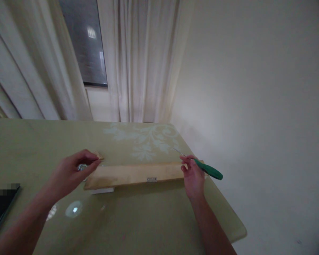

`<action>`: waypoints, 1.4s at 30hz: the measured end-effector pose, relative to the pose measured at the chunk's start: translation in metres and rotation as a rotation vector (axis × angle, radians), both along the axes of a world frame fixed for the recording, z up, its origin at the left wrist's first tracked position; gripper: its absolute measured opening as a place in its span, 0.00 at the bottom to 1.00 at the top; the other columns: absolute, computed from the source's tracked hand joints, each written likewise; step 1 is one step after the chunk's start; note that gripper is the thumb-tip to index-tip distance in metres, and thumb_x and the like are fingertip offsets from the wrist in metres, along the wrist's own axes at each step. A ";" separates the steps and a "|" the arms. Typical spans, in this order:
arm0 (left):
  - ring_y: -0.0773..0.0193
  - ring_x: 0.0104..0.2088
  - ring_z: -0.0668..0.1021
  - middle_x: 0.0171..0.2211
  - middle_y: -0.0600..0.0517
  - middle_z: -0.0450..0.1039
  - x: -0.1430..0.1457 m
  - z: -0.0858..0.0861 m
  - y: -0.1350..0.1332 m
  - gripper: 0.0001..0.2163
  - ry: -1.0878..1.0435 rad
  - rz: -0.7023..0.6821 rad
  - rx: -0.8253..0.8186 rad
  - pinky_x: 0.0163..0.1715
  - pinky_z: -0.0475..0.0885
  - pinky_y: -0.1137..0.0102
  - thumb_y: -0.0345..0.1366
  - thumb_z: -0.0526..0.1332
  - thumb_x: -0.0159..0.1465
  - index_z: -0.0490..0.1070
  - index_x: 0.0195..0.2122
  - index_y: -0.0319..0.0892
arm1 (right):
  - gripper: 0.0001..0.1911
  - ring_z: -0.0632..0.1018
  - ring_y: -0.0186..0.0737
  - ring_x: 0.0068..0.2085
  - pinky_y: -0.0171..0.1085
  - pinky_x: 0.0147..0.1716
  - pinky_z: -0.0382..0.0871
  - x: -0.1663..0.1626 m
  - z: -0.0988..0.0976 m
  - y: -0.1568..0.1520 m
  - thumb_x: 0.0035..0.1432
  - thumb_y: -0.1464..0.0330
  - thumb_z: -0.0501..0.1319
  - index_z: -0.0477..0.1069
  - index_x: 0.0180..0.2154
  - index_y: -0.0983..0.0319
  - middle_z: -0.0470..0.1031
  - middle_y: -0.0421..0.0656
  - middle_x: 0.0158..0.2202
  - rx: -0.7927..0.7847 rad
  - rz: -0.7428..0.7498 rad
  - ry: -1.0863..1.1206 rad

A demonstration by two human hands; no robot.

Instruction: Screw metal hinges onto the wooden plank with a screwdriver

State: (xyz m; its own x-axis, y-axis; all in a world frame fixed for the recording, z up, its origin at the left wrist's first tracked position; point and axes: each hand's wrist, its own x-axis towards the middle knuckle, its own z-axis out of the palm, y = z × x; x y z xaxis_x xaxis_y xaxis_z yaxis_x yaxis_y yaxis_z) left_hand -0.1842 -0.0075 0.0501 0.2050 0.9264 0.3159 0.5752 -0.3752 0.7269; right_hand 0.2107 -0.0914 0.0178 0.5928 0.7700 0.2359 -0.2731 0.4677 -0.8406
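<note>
My left hand is closed in a pinch above the left end of a wooden board. Between its thumb and fingertips is a small tan piece, too small to make out exactly. My right hand grips a screwdriver with a green handle, its thin metal shaft pointing up and left, over the board's right end. The pale wooden board lies across the table between both hands. A small metal plate sits at the middle of its front edge.
A white block shows under the board's left end. The glossy green table has its right edge near the wall. At far left lies a dark flat device, partly blurred out. Curtains and a window stand behind.
</note>
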 end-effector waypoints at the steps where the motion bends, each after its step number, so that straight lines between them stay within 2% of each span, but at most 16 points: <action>1: 0.59 0.38 0.80 0.35 0.52 0.81 0.018 0.008 0.001 0.13 0.054 -0.089 0.033 0.38 0.74 0.70 0.49 0.64 0.64 0.76 0.37 0.43 | 0.17 0.76 0.36 0.30 0.33 0.27 0.67 0.001 0.005 0.002 0.54 0.50 0.71 0.79 0.32 0.57 0.80 0.41 0.30 0.003 0.004 -0.027; 4: 0.62 0.35 0.80 0.33 0.53 0.80 0.070 0.029 0.005 0.10 0.145 -0.338 0.072 0.33 0.72 0.72 0.44 0.63 0.67 0.76 0.35 0.44 | 0.29 0.63 0.32 0.20 0.34 0.20 0.55 -0.001 0.035 0.010 0.59 0.42 0.63 0.77 0.26 0.60 0.64 0.37 0.17 -0.011 0.070 -0.163; 6: 0.63 0.34 0.80 0.32 0.53 0.80 0.099 0.033 0.006 0.07 0.109 -0.448 0.069 0.31 0.72 0.73 0.40 0.63 0.66 0.77 0.34 0.44 | 0.27 0.58 0.31 0.21 0.33 0.20 0.50 -0.007 0.063 0.016 0.64 0.43 0.60 0.76 0.30 0.60 0.59 0.35 0.19 0.013 0.079 -0.383; 9: 0.65 0.33 0.80 0.31 0.54 0.80 0.128 0.024 0.007 0.05 0.075 -0.542 0.038 0.33 0.73 0.73 0.35 0.63 0.65 0.78 0.33 0.45 | 0.20 0.61 0.30 0.24 0.32 0.23 0.56 -0.019 0.104 0.024 0.60 0.51 0.69 0.67 0.31 0.58 0.59 0.33 0.23 0.056 0.005 -0.619; 12: 0.66 0.33 0.80 0.31 0.55 0.80 0.141 0.007 0.008 0.04 0.088 -0.600 -0.006 0.34 0.73 0.73 0.32 0.63 0.64 0.78 0.34 0.45 | 0.22 0.62 0.29 0.23 0.31 0.21 0.57 -0.029 0.124 0.031 0.56 0.54 0.72 0.64 0.29 0.58 0.59 0.32 0.22 0.050 -0.114 -0.792; 16: 0.65 0.31 0.80 0.31 0.54 0.80 0.147 -0.004 0.012 0.03 0.115 -0.627 -0.052 0.33 0.73 0.73 0.34 0.64 0.64 0.79 0.34 0.45 | 0.22 0.64 0.29 0.21 0.31 0.21 0.58 -0.036 0.121 0.036 0.59 0.52 0.70 0.66 0.26 0.59 0.63 0.32 0.20 0.002 -0.159 -0.971; 21: 0.66 0.31 0.79 0.30 0.55 0.80 0.146 -0.003 0.016 0.03 0.154 -0.676 -0.091 0.35 0.72 0.72 0.34 0.65 0.64 0.79 0.33 0.45 | 0.20 0.66 0.29 0.21 0.31 0.24 0.62 -0.038 0.120 0.036 0.61 0.51 0.68 0.69 0.29 0.59 0.66 0.32 0.20 0.001 -0.108 -1.125; 27: 0.65 0.33 0.79 0.32 0.55 0.80 0.142 -0.008 0.017 0.04 0.201 -0.687 -0.043 0.38 0.72 0.71 0.35 0.64 0.66 0.79 0.34 0.46 | 0.17 0.67 0.29 0.20 0.31 0.25 0.63 -0.036 0.127 0.035 0.61 0.54 0.69 0.68 0.31 0.58 0.68 0.32 0.21 0.023 -0.140 -1.170; 33: 0.65 0.35 0.79 0.33 0.54 0.80 0.142 -0.015 0.021 0.05 0.222 -0.770 -0.037 0.38 0.70 0.71 0.34 0.63 0.67 0.77 0.34 0.45 | 0.17 0.67 0.29 0.20 0.31 0.25 0.63 -0.033 0.127 0.035 0.61 0.53 0.68 0.69 0.31 0.58 0.68 0.32 0.21 0.020 -0.156 -1.154; 39: 0.66 0.33 0.79 0.32 0.55 0.80 0.143 -0.004 0.015 0.03 0.142 -0.746 -0.147 0.37 0.72 0.72 0.35 0.64 0.66 0.77 0.35 0.44 | 0.18 0.65 0.29 0.21 0.32 0.26 0.60 -0.033 0.129 0.034 0.63 0.56 0.68 0.66 0.30 0.58 0.65 0.32 0.21 0.046 -0.135 -1.182; 42: 0.66 0.34 0.79 0.33 0.55 0.80 0.144 0.002 0.013 0.04 0.096 -0.740 -0.175 0.38 0.73 0.73 0.34 0.63 0.66 0.79 0.38 0.44 | 0.17 0.68 0.31 0.26 0.33 0.30 0.61 -0.031 0.136 0.026 0.63 0.59 0.68 0.64 0.30 0.59 0.66 0.33 0.24 0.062 -0.016 -1.239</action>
State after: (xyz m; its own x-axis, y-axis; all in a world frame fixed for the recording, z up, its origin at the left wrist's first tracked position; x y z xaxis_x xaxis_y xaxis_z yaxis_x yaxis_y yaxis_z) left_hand -0.0405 0.0052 0.0520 0.8104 0.5719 0.1270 0.2825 -0.5714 0.7705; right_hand 0.1799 -0.0659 0.1537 -0.0463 0.7322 0.6795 0.6956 0.5118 -0.5041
